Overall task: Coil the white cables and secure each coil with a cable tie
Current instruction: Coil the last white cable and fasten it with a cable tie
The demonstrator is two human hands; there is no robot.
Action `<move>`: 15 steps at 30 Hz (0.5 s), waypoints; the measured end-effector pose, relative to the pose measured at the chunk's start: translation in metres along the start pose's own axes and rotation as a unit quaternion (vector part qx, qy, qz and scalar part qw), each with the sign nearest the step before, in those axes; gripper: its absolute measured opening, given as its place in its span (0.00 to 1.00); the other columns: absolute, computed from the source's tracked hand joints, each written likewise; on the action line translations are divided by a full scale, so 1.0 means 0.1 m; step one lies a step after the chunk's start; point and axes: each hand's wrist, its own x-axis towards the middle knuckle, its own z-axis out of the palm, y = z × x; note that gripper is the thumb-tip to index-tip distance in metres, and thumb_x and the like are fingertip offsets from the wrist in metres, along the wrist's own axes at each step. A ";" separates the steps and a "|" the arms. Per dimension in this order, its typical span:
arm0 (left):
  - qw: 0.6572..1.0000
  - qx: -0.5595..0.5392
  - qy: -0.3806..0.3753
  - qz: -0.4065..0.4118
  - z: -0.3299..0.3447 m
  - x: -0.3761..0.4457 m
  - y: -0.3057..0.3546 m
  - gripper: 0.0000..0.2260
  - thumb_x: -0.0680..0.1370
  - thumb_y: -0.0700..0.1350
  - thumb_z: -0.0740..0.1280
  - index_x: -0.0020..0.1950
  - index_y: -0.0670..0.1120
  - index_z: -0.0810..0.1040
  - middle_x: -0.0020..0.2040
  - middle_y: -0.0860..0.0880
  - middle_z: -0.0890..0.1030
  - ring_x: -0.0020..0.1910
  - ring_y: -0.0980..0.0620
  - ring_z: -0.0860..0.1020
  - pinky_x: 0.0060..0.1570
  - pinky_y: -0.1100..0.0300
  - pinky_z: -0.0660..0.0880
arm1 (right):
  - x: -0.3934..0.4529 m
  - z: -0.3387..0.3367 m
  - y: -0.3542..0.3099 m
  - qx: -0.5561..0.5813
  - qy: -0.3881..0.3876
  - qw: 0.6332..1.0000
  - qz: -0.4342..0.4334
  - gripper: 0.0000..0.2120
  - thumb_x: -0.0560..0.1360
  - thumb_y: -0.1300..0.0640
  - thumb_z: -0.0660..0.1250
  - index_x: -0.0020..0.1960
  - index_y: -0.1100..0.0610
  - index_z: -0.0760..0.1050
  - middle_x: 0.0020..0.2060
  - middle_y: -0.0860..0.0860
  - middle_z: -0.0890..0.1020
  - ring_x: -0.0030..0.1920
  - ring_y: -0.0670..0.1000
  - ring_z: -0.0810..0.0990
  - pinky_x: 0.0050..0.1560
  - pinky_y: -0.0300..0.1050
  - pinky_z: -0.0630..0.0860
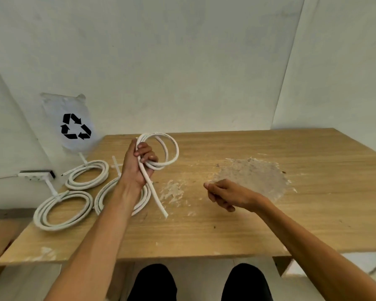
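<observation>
My left hand (pixel 137 164) grips a white cable coil (pixel 170 148) above the wooden table (pixel 226 231); the loops stand up to the right of my fist. The cable's loose end (pixel 156 196) hangs down to the tabletop. My right hand (pixel 224 195) hovers over the table's middle with fingers curled, apart from the cable; I cannot tell if it pinches anything. Three tied coils lie at the left: one at the back (pixel 87 175), one at the front (pixel 62 210), and one (pixel 102 197) partly hidden behind my left forearm. A loose white cable tie (pixel 117 165) lies between them.
A plastic bag with a black recycling symbol (pixel 75 127) leans on the wall at the table's back left. A white socket strip (pixel 36 173) sits left of the table. A rough scraped patch (pixel 254 177) marks the tabletop at right. My knees show below the front edge.
</observation>
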 end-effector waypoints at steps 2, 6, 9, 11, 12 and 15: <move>0.999 0.047 0.012 0.013 0.07 -0.02 0.02 0.23 0.83 0.56 0.57 0.30 0.49 0.70 0.19 0.55 0.63 0.16 0.58 0.61 0.23 0.67 0.65 | -0.09 -0.05 -0.16 0.026 -0.054 0.998 0.018 0.25 0.80 0.37 0.59 0.47 0.59 0.78 0.32 0.50 0.71 0.31 0.49 0.70 0.34 0.43 0.73; 0.986 0.076 0.100 0.108 0.30 -0.01 -0.22 0.23 0.83 0.57 0.58 0.30 0.49 0.67 0.20 0.56 0.61 0.17 0.57 0.58 0.20 0.64 0.57 | -0.02 0.28 -0.44 0.045 -0.115 0.986 0.110 0.38 0.76 0.28 0.55 0.56 0.62 0.81 0.37 0.52 0.80 0.34 0.49 0.76 0.37 0.42 0.76; 0.937 0.173 0.176 0.247 0.46 -0.04 -0.40 0.23 0.83 0.58 0.57 0.32 0.48 0.66 0.22 0.53 0.61 0.20 0.54 0.59 0.23 0.61 0.58 | 0.12 0.56 -0.36 0.236 -0.096 0.944 0.211 0.36 0.79 0.31 0.54 0.59 0.64 0.76 0.43 0.56 0.85 0.32 0.49 0.80 0.37 0.43 0.78; 0.897 0.202 0.205 0.335 0.54 -0.08 -0.50 0.23 0.84 0.58 0.57 0.33 0.47 0.68 0.24 0.52 0.63 0.23 0.54 0.61 0.25 0.60 0.60 | 0.21 0.62 -0.24 0.475 -0.051 0.845 0.239 0.29 0.82 0.40 0.57 0.63 0.66 0.72 0.51 0.60 0.85 0.41 0.52 0.84 0.45 0.48 0.82; 0.887 0.206 0.204 0.359 0.57 -0.10 -0.55 0.23 0.84 0.57 0.56 0.33 0.47 0.68 0.26 0.52 0.64 0.24 0.54 0.61 0.26 0.59 0.60 | 0.25 0.60 -0.20 0.555 -0.030 0.797 0.235 0.27 0.83 0.43 0.58 0.64 0.68 0.71 0.54 0.62 0.83 0.48 0.54 0.84 0.51 0.50 0.81; 0.878 0.248 0.171 0.373 0.59 -0.18 -0.77 0.22 0.85 0.57 0.55 0.35 0.46 0.69 0.28 0.51 0.66 0.26 0.54 0.62 0.28 0.58 0.61 | 0.45 0.54 -0.28 0.675 0.027 0.705 0.217 0.28 0.82 0.53 0.62 0.70 0.74 0.60 0.66 0.68 0.72 0.63 0.65 0.77 0.59 0.61 0.77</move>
